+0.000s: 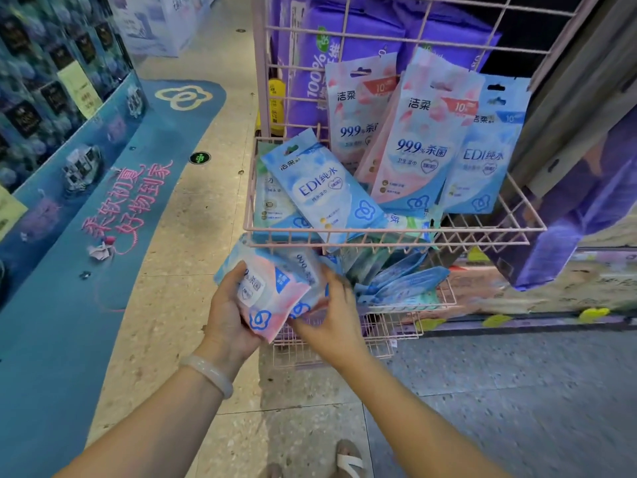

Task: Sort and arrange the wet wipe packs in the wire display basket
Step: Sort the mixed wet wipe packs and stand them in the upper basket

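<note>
A pink wire display basket (396, 231) holds wet wipe packs. Two pink packs (410, 146) stand upright at its back, with a blue pack (482, 160) to their right. Another blue pack (327, 188) lies tilted at the front left over a green-white pack (269, 198). Below the basket's front rim, my left hand (227, 312) grips a small stack of pink packs (272, 294). My right hand (331, 315) grips the stack's right edge. A lower wire basket (427, 301) holds several blue and green packs (403, 281).
Large purple tissue packs (344, 39) stand behind the wire rack. A blue promotional display (69, 174) and floor mat run along the left. A purple bag (579, 215) hangs at the right. My sandalled foot (348, 460) is on the speckled floor.
</note>
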Motion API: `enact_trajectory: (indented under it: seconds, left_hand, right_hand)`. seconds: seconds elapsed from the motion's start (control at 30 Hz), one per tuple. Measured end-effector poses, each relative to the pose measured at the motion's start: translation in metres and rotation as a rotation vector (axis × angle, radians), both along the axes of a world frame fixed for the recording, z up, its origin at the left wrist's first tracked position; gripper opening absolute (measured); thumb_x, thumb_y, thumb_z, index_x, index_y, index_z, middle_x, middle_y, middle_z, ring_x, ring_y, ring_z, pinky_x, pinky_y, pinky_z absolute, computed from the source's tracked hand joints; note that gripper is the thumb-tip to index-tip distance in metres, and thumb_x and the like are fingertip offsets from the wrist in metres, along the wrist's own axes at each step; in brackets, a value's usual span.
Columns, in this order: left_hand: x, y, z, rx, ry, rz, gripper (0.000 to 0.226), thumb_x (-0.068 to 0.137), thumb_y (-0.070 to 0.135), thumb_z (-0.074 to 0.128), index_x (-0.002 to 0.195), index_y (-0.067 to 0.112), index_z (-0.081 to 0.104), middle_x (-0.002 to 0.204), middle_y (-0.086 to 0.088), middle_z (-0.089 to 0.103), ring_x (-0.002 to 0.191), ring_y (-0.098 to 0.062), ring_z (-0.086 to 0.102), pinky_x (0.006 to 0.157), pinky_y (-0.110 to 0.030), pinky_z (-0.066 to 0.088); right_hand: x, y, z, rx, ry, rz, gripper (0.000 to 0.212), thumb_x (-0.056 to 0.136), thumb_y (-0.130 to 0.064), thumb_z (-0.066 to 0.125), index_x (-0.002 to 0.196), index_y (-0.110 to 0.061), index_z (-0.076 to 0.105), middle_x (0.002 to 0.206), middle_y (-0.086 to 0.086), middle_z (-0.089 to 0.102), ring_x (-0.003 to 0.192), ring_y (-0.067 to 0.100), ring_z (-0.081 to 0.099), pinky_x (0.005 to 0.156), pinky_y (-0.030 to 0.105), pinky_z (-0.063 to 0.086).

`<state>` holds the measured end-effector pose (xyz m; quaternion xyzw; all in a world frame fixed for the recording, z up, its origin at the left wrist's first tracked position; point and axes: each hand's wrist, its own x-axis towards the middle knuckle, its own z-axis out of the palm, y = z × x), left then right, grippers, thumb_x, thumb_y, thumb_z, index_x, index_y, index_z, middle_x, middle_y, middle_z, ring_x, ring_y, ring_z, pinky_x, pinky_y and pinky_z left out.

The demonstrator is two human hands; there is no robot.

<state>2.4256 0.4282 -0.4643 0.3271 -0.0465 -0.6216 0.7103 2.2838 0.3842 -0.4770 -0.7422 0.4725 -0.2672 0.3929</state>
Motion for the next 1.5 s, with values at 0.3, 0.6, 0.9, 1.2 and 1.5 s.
enact_trajectory:
  seconds: [0.3,0.6,0.9,1.2,1.5]
  left_hand:
    - [-0.008,-0.053,0.001,0.302,-0.284,-0.043,0.04,0.071,0.04,0.066,0.097,0.009,0.064,0.084,-0.01,0.075,0.062,-0.023,0.072,0.047,-0.038,0.057]
    - [-0.005,-0.048,-0.005,0.29,-0.141,0.019,0.051,0.072,0.03,0.068,0.115,0.004,0.061,0.111,-0.02,0.068,0.099,-0.037,0.066,0.081,-0.054,0.054]
    - [-0.015,-0.063,-0.018,0.462,-0.784,0.188,0.038,0.082,0.028,0.068,0.111,0.006,0.057,0.111,-0.018,0.065,0.098,-0.033,0.063,0.086,-0.047,0.052]
    - [0.007,-0.081,-0.017,0.644,-1.53,-0.142,0.052,0.094,0.04,0.042,0.137,0.011,0.04,0.138,-0.017,0.048,0.122,-0.034,0.047,0.096,-0.038,0.035]
    - [0.009,-0.069,-0.017,0.436,-0.802,-0.022,0.036,0.09,0.027,0.055,0.117,0.003,0.054,0.121,-0.022,0.061,0.098,-0.031,0.061,0.085,-0.041,0.049]
  right_hand:
    - [-0.027,-0.02,0.0,-0.239,0.392,-0.01,0.081,0.078,-0.037,0.064,0.144,-0.009,0.025,0.152,0.014,0.021,0.141,0.027,0.019,0.116,0.037,0.017]
    - [-0.019,-0.03,0.003,-0.267,0.435,-0.068,0.09,0.064,-0.059,0.067,0.138,-0.016,0.039,0.148,0.024,0.028,0.139,0.036,0.025,0.114,0.05,0.012]
    - [-0.026,-0.052,0.003,-0.234,0.407,-0.018,0.072,0.08,-0.043,0.061,0.141,-0.016,0.034,0.151,0.013,0.027,0.139,0.027,0.023,0.115,0.036,0.018]
    - [-0.047,-0.03,0.013,-0.215,0.472,0.039,0.062,0.085,-0.046,0.054,0.14,-0.023,0.033,0.153,0.007,0.02,0.14,0.023,0.018,0.113,0.034,0.019]
    - [-0.048,0.002,0.075,-0.509,0.098,0.047,0.02,0.079,-0.018,0.064,0.097,-0.009,0.065,0.099,0.004,0.062,0.095,0.014,0.056,0.083,0.016,0.04]
